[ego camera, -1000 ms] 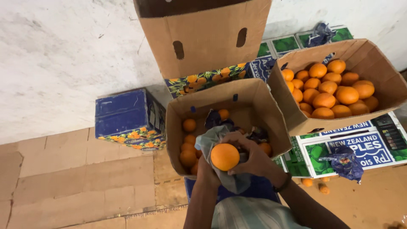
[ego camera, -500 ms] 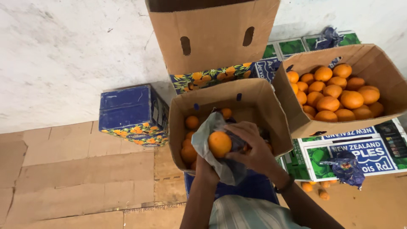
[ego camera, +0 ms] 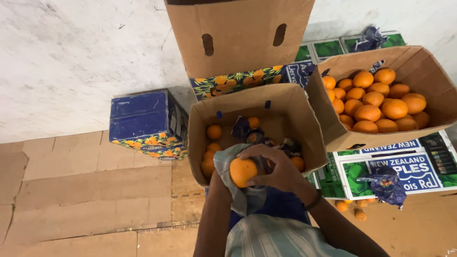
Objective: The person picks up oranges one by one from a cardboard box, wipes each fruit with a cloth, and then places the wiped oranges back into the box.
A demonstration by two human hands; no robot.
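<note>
We are holding an orange over the near edge of the middle cardboard box. Our right hand is curling its grip around the fruit from above, while our left hand, mostly hidden, is cupping a grey cloth beneath it. A fuller box of oranges is sitting just to the right.

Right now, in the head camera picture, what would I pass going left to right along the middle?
Blue printed box → open cardboard box partly filled with oranges, where the right hand holds an orange against a grey cloth → tilted box full of oranges.
</note>
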